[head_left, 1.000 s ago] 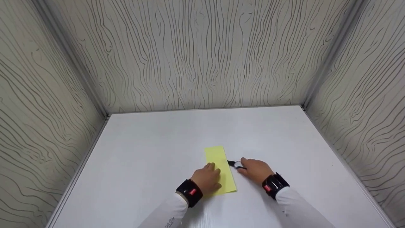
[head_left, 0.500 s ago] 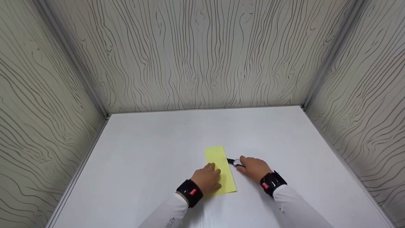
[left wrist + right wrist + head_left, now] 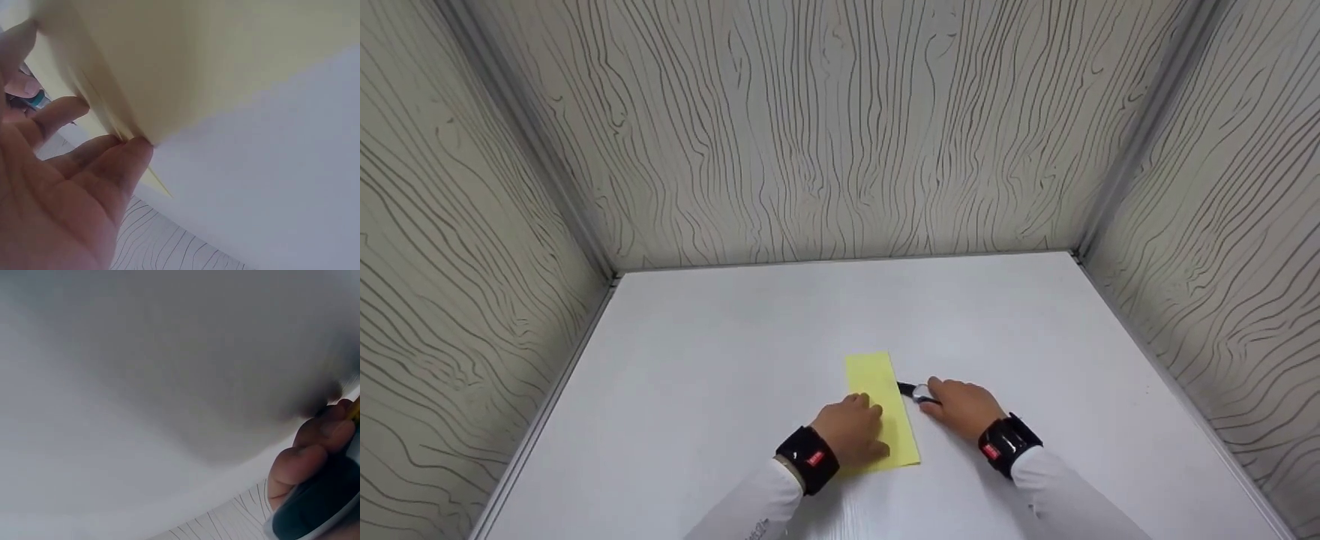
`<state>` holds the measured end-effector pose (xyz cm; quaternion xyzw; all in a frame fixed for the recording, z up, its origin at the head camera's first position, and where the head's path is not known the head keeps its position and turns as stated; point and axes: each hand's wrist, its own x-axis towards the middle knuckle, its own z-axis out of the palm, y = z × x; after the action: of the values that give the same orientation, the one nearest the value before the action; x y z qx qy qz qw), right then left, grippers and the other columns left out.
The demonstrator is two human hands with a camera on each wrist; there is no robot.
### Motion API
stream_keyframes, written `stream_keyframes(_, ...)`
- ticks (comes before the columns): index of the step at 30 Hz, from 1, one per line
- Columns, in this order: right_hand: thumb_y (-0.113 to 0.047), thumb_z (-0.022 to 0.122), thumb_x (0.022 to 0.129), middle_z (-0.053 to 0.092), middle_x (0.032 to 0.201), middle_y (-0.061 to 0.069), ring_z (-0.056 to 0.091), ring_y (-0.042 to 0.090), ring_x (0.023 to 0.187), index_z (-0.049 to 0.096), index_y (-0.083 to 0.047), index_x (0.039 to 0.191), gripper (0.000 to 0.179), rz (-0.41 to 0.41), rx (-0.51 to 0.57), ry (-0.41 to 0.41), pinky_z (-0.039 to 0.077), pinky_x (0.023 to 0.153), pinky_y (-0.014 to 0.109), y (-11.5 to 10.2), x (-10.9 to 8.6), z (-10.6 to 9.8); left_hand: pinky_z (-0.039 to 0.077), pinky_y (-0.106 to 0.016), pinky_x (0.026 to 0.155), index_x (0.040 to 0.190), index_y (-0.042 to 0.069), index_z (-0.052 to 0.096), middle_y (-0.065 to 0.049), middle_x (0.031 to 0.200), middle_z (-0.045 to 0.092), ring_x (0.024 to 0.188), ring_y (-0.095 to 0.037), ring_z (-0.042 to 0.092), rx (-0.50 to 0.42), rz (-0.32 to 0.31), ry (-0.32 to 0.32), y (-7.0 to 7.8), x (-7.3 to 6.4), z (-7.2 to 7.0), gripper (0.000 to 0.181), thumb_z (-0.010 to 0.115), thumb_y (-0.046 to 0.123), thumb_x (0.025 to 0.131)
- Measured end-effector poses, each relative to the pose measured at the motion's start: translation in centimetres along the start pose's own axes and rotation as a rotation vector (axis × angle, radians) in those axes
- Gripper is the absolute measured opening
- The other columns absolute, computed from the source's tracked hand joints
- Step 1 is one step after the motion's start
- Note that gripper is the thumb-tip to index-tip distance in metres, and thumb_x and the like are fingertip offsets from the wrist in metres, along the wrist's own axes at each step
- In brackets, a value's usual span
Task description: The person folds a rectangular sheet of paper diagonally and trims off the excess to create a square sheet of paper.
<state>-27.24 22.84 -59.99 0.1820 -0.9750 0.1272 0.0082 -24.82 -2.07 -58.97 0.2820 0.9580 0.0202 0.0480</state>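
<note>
A folded yellow sheet of paper (image 3: pixel 896 420) lies lengthwise on the white table. My left hand (image 3: pixel 851 431) rests on its left part, fingertips touching the paper; in the left wrist view the fingers of the left hand (image 3: pixel 84 169) are spread and slightly bent. My right hand (image 3: pixel 966 405) grips a small hand tool (image 3: pixel 921 393) with a narrow black front and a silver-white part. The black front meets the right edge of the paper. Up close, the tool's dark teal body (image 3: pixel 315 506) shows under my curled fingers. Its exact kind cannot be told.
The white table top (image 3: pixel 720 337) is bordered by panels with a wood-grain line pattern, one behind (image 3: pixel 840 135) and one on each side. Grey metal posts stand at the back corners. A black band sits on each wrist.
The tool has shifted slightly farther up along the paper's right edge, my right hand with it. My left hand stays on the paper; both sit a little lower in the view.
</note>
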Motion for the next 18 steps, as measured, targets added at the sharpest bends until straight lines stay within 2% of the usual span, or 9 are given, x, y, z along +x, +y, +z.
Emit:
stream_keyframes(4,-0.037,0.074,0.103,0.056,0.075,-0.003,0.051,0.015,0.065,0.060,-0.015,0.100,0.026,-0.023,-0.040,0.022,0.049,0.061,0.038,-0.1,-0.8,0.1,0.063,-0.038,0.097,0.138,0.003,0.068,-0.010,0.131,0.073,0.122,-0.025,0.069,-0.012,-0.024,-0.016,0.5,-0.2,-0.9,0.071,0.066,0.063,0.102)
stream_keyframes(6,-0.037,0.074,0.103,0.056,0.075,-0.003,0.051,0.014,0.064,0.060,-0.015,0.100,0.026,-0.036,-0.045,0.030,0.048,0.060,0.038,-0.2,-1.2,0.1,0.063,-0.037,0.095,0.134,0.000,0.071,-0.011,0.132,0.072,0.119,-0.025,0.068,-0.002,-0.035,-0.005,0.7,-0.3,-1.2,0.071,0.064,0.063,0.103)
stream_keyframes(10,-0.038,0.073,0.103,0.055,0.076,-0.004,0.049,0.014,0.064,0.059,-0.015,0.099,0.027,-0.050,-0.032,0.022,0.046,0.059,0.037,-0.3,-1.7,0.2,0.064,-0.038,0.083,0.100,0.001,0.082,-0.013,0.123,0.071,0.105,-0.025,0.066,-0.008,-0.062,0.049,1.1,-0.2,-1.0,0.059,0.072,0.059,0.099)
stream_keyframes(11,-0.038,0.073,0.103,0.055,0.076,-0.004,0.049,0.013,0.064,0.059,-0.016,0.099,0.027,-0.048,-0.028,0.019,0.046,0.059,0.037,-0.3,-1.7,0.2,0.064,-0.039,0.083,0.095,0.001,0.082,-0.014,0.124,0.071,0.104,-0.025,0.066,-0.022,-0.072,0.056,1.2,-0.1,-0.8,0.056,0.075,0.057,0.097)
stream_keyframes(13,-0.040,0.073,0.103,0.055,0.075,-0.005,0.048,0.013,0.064,0.059,-0.017,0.098,0.027,-0.044,-0.028,0.017,0.046,0.059,0.037,-0.3,-1.8,0.3,0.064,-0.040,0.084,0.093,0.002,0.082,-0.016,0.124,0.072,0.104,-0.026,0.068,-0.049,-0.091,0.068,1.4,0.0,-0.5,0.050,0.080,0.052,0.093)
stream_keyframes(18,-0.039,0.073,0.103,0.056,0.074,-0.004,0.049,0.014,0.064,0.059,-0.016,0.099,0.027,-0.030,-0.021,0.024,0.047,0.059,0.038,-0.2,-1.7,0.3,0.064,-0.042,0.087,0.101,0.003,0.080,-0.014,0.121,0.073,0.102,-0.027,0.069,-0.104,-0.111,0.067,1.5,0.5,0.1,0.044,0.086,0.045,0.086)
